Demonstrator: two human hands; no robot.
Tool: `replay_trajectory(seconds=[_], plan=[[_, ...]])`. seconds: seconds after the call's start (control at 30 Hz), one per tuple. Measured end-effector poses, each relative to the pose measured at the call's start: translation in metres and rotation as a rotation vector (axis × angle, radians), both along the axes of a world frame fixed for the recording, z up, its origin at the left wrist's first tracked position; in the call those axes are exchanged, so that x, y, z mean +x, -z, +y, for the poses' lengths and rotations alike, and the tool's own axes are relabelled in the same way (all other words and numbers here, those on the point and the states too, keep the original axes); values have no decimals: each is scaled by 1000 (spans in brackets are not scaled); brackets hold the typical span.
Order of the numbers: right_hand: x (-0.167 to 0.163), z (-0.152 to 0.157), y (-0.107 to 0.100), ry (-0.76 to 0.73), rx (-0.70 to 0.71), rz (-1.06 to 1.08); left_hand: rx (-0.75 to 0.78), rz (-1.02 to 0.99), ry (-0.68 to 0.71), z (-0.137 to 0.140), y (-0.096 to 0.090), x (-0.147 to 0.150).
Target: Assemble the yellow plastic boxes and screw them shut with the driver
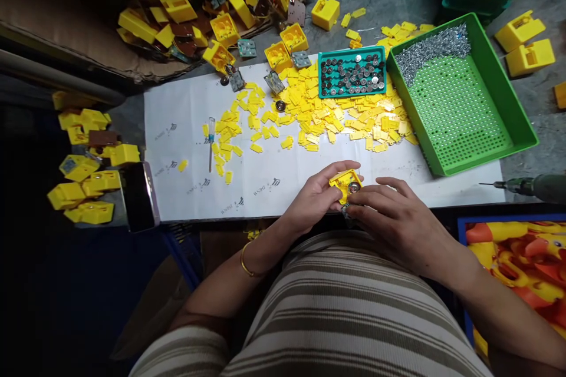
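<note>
- Grasping an open yellow casing (339,181), the left hand (312,200) holds it at the near edge of the white sheet (177,147), before the striped shirt (354,306).
- The right hand (398,218) bends its fingers over the casing's side, near a round metal disc (354,187); whether it pinches anything, I cannot tell.
- A dark phone (138,196) lies at the sheet's left corner.
- Farther in, a screwdriver (211,144) lies beside loose yellow pieces (318,115).
- Beyond, a green tray (464,106) holds small metal parts (431,50).
- Farthest, yellow housings (175,5) crowd a cardboard box (66,6).
</note>
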State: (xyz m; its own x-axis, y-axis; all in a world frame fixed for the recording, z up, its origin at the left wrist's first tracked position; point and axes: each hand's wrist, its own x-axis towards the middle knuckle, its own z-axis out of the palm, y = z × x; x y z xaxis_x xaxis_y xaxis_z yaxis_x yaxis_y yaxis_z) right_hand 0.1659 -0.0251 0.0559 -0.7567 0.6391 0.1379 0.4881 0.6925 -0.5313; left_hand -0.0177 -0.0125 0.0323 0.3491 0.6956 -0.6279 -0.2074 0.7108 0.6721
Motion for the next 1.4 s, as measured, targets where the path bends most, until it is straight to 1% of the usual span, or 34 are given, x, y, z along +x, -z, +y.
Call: replay_trajectory(seconds=[0.07, 0.13, 0.27, 0.33, 0.47, 0.63, 0.77, 0.87, 1.0, 1.07, 1.13, 1.23, 1.33, 1.4], plan=[[1, 0, -1, 0, -28, 9, 15, -2, -9, 0, 2, 1], [1, -3, -1, 30, -44, 13, 34, 10, -15, -1, 2, 2], [-3, -9, 2, 179, 2, 2, 74, 29, -40, 0, 1, 3], [-6, -11, 4, 210, 11, 12, 79, 20, -49, 0, 0, 3], [-8, -14, 7, 196, 10, 28, 52, 8, -27, 0, -2, 1], [-8, -12, 4, 168, 64, -14, -14, -34, 0, 0, -8, -3], [-8, -7, -1, 136, 81, -66, 45, 11, 20, -1, -7, -4], [-4, -3, -4, 115, 31, -72, 85, 38, 36, -1, -5, -5], [4, -2, -6, 63, -135, -49, 73, 25, 55, -2, -3, -7], [6, -3, -7, 88, -197, -7, 79, 15, 57, -3, -3, -7], [6, -5, -7, 116, -213, 48, 91, 8, 53, -4, -3, -7], [5, -8, -9, 150, -148, 84, 104, 33, 45, -5, -5, -7], [6, -10, -11, 180, -14, -7, 109, 61, 33, -5, -7, -6], [6, -11, -12, 165, 37, -80, 105, 54, 28, -5, -7, -6]])
